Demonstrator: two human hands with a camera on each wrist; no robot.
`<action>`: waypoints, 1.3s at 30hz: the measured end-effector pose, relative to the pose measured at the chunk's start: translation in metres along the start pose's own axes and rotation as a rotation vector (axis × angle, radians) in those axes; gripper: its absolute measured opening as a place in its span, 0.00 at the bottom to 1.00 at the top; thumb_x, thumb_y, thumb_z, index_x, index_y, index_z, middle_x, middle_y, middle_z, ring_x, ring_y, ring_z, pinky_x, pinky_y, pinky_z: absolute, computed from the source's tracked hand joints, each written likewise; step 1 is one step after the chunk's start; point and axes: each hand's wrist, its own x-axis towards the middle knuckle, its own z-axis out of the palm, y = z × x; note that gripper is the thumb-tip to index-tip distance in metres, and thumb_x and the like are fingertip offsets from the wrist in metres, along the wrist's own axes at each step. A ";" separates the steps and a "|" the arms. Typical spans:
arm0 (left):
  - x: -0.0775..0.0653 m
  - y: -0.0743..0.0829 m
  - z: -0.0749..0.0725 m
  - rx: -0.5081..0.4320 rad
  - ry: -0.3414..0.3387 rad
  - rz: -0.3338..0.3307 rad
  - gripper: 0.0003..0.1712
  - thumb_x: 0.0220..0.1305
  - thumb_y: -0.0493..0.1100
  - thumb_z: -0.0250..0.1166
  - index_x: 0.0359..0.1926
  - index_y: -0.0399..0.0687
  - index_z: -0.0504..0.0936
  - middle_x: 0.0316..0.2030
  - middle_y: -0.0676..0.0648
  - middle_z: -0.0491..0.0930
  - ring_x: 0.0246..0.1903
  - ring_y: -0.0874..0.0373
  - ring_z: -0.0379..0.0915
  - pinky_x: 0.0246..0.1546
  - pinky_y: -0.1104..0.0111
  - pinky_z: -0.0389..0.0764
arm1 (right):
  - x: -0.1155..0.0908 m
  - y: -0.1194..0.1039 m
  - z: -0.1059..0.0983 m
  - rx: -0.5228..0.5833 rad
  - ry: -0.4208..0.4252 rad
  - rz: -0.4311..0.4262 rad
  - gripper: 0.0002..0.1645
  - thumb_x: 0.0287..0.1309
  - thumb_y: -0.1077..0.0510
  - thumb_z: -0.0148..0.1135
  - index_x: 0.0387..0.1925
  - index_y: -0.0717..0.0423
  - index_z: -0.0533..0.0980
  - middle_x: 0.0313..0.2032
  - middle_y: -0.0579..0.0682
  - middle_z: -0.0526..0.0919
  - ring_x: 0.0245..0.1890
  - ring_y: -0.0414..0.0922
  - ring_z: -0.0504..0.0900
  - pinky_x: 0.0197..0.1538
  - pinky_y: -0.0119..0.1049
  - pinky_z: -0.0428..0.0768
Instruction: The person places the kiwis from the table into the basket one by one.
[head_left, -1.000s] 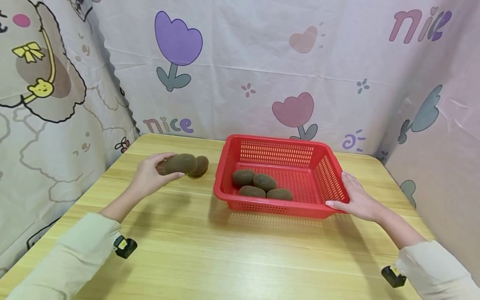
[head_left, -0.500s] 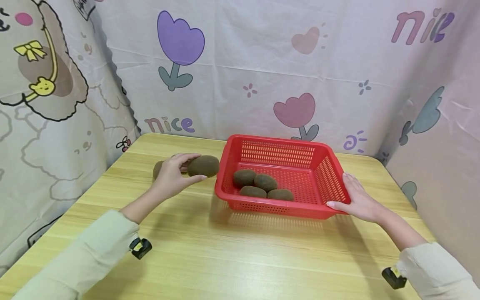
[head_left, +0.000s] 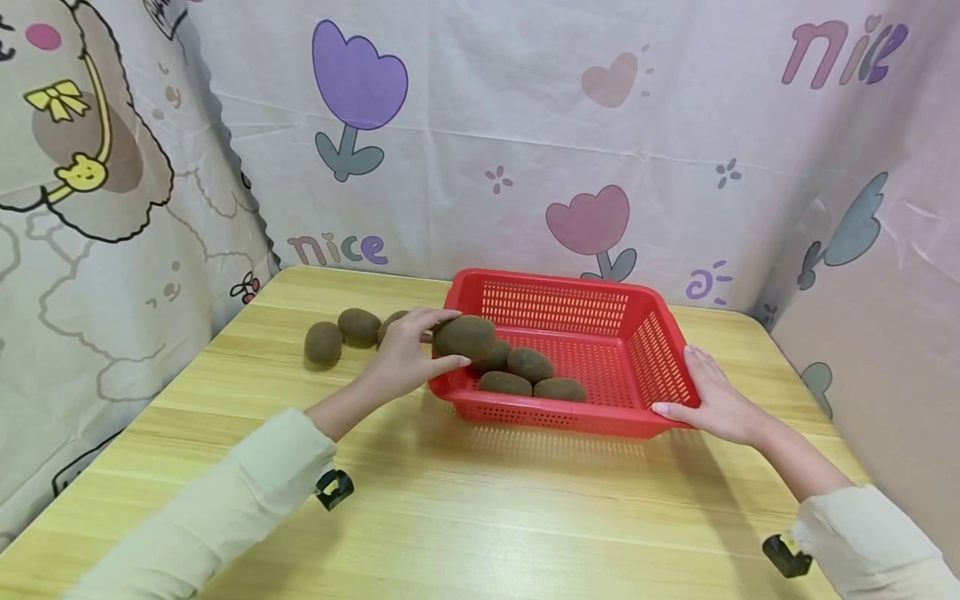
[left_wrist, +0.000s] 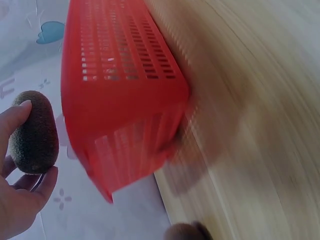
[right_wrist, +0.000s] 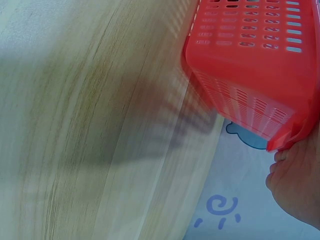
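My left hand (head_left: 405,357) pinches a brown fuzzy kiwi (head_left: 465,337) between thumb and fingers, over the left rim of the red plastic basket (head_left: 555,421). In the left wrist view the same kiwi (left_wrist: 35,132) appears beside the basket's outer wall (left_wrist: 120,100), at the height of its rim. Several kiwis (head_left: 530,364) lie in the basket's left front part. At the basket's right end my right hand (head_left: 716,398) grips the rim, thumb on the front corner. The right wrist view shows that hand (right_wrist: 297,180) at the basket's edge.
Left of the basket, a kiwi (head_left: 323,343) and another kiwi (head_left: 359,327) lie on the wooden table (head_left: 480,517), with a third kiwi (head_left: 392,323) partly hidden behind my left hand. A printed cloth (head_left: 465,100) hangs behind the table and along both sides.
My left hand has carried its kiwi rightward from over the table to over the basket's left rim, uncovering kiwis on the table. My right hand has stayed on the basket.
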 end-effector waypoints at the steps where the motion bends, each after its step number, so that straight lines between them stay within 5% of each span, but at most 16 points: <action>1: 0.001 0.002 0.003 0.002 -0.001 0.007 0.32 0.46 0.43 0.74 0.55 0.41 0.76 0.49 0.42 0.78 0.48 0.51 0.74 0.46 0.59 0.80 | 0.000 0.000 0.000 0.000 0.000 0.000 0.67 0.49 0.37 0.61 0.70 0.68 0.33 0.68 0.73 0.39 0.66 0.70 0.40 0.57 0.74 0.52; 8: 0.012 0.013 0.024 -0.026 -0.021 0.055 0.33 0.45 0.43 0.74 0.54 0.41 0.76 0.49 0.42 0.77 0.48 0.51 0.73 0.49 0.57 0.78 | 0.000 0.000 0.000 -0.002 0.000 0.002 0.67 0.49 0.38 0.62 0.70 0.68 0.33 0.68 0.73 0.39 0.67 0.70 0.40 0.57 0.74 0.52; 22: 0.030 0.028 0.060 -0.041 -0.101 0.086 0.32 0.46 0.44 0.74 0.54 0.43 0.76 0.46 0.45 0.77 0.43 0.56 0.71 0.41 0.69 0.77 | -0.002 0.001 0.000 0.001 0.001 0.003 0.67 0.49 0.38 0.61 0.69 0.69 0.33 0.68 0.74 0.38 0.67 0.70 0.39 0.58 0.74 0.50; 32: 0.045 0.037 0.087 0.004 -0.235 0.020 0.34 0.48 0.46 0.73 0.57 0.44 0.74 0.49 0.46 0.76 0.47 0.55 0.71 0.49 0.62 0.76 | -0.001 0.000 0.000 -0.020 -0.001 -0.017 0.67 0.50 0.36 0.60 0.69 0.71 0.33 0.68 0.74 0.37 0.67 0.70 0.37 0.60 0.73 0.45; 39: 0.059 0.049 0.109 0.072 -0.368 0.035 0.34 0.52 0.47 0.70 0.59 0.45 0.72 0.54 0.47 0.74 0.53 0.56 0.69 0.54 0.63 0.73 | -0.001 0.002 0.000 -0.023 0.001 -0.009 0.67 0.50 0.36 0.60 0.69 0.70 0.32 0.68 0.74 0.37 0.68 0.70 0.37 0.60 0.73 0.45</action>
